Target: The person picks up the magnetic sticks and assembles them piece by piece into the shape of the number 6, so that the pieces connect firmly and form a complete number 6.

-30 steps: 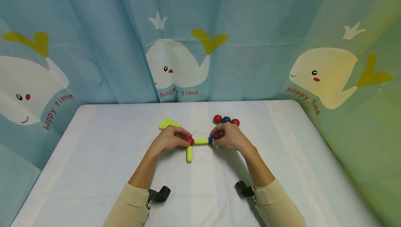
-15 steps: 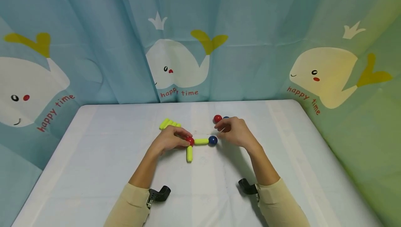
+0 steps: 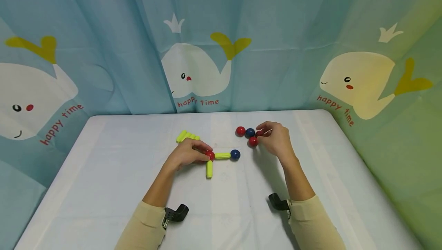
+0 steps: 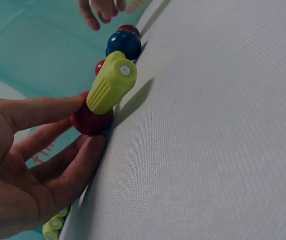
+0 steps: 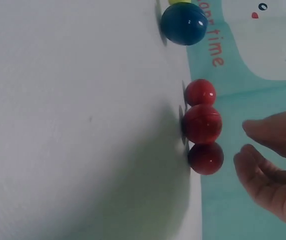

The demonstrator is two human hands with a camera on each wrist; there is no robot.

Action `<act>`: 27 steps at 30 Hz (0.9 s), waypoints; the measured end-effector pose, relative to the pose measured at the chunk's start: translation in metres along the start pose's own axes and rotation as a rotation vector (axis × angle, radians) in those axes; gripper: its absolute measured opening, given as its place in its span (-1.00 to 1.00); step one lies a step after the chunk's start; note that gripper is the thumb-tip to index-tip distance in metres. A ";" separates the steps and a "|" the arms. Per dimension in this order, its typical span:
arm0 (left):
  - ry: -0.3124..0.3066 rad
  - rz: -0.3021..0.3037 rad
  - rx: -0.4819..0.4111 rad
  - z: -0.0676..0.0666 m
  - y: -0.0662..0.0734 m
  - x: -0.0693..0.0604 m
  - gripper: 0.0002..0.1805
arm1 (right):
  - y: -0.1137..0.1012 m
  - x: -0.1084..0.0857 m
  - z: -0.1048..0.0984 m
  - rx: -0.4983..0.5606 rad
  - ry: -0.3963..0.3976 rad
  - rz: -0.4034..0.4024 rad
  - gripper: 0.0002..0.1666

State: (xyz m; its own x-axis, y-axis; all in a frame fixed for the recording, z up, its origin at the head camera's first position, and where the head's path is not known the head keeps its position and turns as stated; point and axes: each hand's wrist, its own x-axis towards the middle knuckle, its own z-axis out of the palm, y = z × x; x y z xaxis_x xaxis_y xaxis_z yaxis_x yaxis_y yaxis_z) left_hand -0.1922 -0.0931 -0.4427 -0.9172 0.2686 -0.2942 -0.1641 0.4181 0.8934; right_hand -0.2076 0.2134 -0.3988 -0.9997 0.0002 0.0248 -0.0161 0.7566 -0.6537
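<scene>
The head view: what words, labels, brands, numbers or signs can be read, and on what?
"happy time": blue-green fabric curtain, beside the left white printed whale.
"happy time": same curtain, under the middle white printed whale, partly creased.
"happy time": same curtain, below the right white printed whale.
No text can be made out on the yellow-green ribbed rods, glossy red balls or glossy blue balls.

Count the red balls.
4: a held red ball in the left hand; around the far blue ball, a left red ball, a front red ball and a right red ball, partly behind the right hand in the head view.
</scene>
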 end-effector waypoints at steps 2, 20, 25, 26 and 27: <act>-0.001 -0.002 -0.005 0.000 0.000 0.000 -0.75 | 0.002 0.001 0.002 -0.010 -0.033 0.012 -0.67; -0.012 -0.009 -0.014 0.002 0.002 0.000 -0.75 | -0.001 -0.002 0.014 -0.106 -0.124 0.058 -0.76; -0.003 -0.006 -0.006 0.001 0.002 -0.001 -0.75 | -0.003 -0.001 0.015 -0.109 -0.139 0.053 -0.77; -0.001 -0.007 -0.007 0.001 0.003 -0.001 -0.75 | -0.004 -0.002 0.015 -0.108 -0.143 0.049 -0.78; -0.002 -0.005 -0.008 0.001 0.002 -0.001 -0.75 | -0.004 -0.002 0.015 -0.107 -0.146 0.046 -0.78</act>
State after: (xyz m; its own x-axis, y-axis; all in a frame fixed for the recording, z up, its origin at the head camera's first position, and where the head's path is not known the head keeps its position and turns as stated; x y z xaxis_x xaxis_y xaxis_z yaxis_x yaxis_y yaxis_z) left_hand -0.1919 -0.0919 -0.4409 -0.9158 0.2683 -0.2990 -0.1715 0.4120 0.8949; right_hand -0.2062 0.2010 -0.4077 -0.9916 -0.0524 -0.1185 0.0243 0.8232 -0.5672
